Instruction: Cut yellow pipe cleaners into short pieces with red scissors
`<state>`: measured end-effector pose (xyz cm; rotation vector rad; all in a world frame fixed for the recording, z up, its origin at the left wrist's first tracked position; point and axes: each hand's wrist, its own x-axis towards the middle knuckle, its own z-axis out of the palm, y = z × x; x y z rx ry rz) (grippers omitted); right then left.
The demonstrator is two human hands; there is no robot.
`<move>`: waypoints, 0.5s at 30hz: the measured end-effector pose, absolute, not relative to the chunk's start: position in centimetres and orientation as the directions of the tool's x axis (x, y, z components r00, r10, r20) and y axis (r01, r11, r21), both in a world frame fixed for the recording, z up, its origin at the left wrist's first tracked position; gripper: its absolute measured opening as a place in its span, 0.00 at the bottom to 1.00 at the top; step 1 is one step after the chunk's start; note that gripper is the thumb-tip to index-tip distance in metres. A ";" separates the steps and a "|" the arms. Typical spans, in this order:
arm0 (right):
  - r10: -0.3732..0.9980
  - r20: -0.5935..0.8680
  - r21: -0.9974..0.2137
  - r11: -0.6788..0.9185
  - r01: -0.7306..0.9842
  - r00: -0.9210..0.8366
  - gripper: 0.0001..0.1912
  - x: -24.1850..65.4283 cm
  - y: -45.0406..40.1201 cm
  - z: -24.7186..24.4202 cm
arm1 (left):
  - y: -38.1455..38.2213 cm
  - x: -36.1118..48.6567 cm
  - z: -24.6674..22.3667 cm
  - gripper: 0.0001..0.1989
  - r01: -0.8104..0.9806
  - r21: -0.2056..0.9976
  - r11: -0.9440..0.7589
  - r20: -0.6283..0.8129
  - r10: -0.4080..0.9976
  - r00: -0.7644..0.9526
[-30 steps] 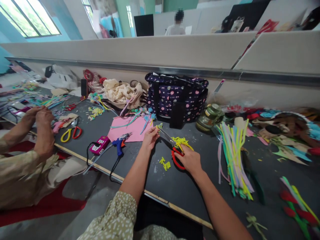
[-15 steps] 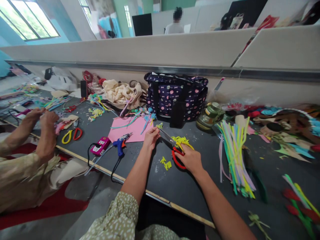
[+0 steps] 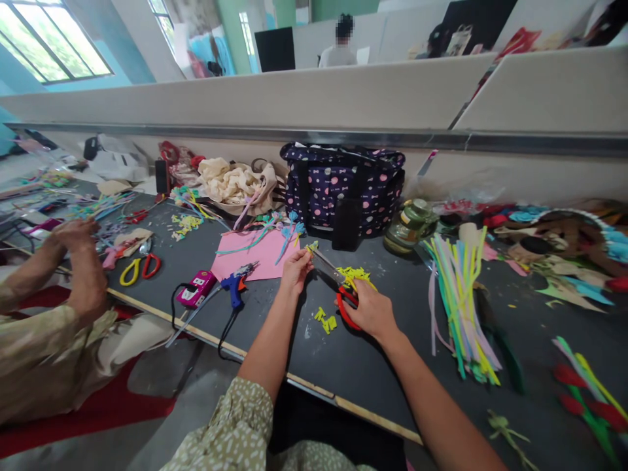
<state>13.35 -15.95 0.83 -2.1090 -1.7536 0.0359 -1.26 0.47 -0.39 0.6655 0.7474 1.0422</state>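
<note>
My right hand (image 3: pixel 371 307) is closed round the handles of a pair of scissors (image 3: pixel 347 307), one loop red and the other yellow. The blades point up and left, to the fingertips of my left hand (image 3: pixel 296 269). Those fingers pinch a small yellow-green piece (image 3: pixel 313 246), too small to name surely. Behind the scissors lies a heap of yellow cut pieces (image 3: pixel 354 275). A few more yellow-green pieces (image 3: pixel 325 320) lie on the dark table between my forearms.
Left of my hands are a pink sheet (image 3: pixel 230 255), a blue glue gun (image 3: pixel 235 288) and a magenta box (image 3: pixel 196 289). A patterned bag (image 3: pixel 318 183) and a green jar (image 3: pixel 411 226) stand behind. Fuzzy stems (image 3: pixel 458 301) lie right. A co-worker's hands (image 3: pixel 73 235) work at far left.
The scissors' handles have drawn closer together in my right hand. My left hand keeps nearly the same place. The co-worker's hands have shifted slightly.
</note>
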 end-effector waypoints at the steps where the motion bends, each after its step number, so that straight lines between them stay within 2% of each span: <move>1: 0.949 0.234 -0.311 -0.132 0.941 0.211 0.29 13.3 -15.9 0.9 | 0.5 -1.3 -0.4 0.17 -0.508 0.782 0.361 -0.223 0.923 0.313; 4: 0.945 0.250 -0.310 -0.128 0.942 0.211 0.32 13.4 -15.9 0.7 | 0.5 -1.3 -0.2 0.16 -0.509 0.776 0.373 -0.228 0.918 0.324; 10: 0.926 0.300 -0.325 -0.127 0.937 0.230 0.26 14.1 -15.9 -0.7 | 0.5 -1.5 -0.2 0.14 -0.532 0.744 0.404 -0.240 0.905 0.352; 15: 0.909 0.342 -0.333 -0.120 0.935 0.238 0.25 14.4 -16.0 -1.3 | 0.4 -1.5 -0.3 0.12 -0.518 0.743 0.424 -0.235 0.890 0.391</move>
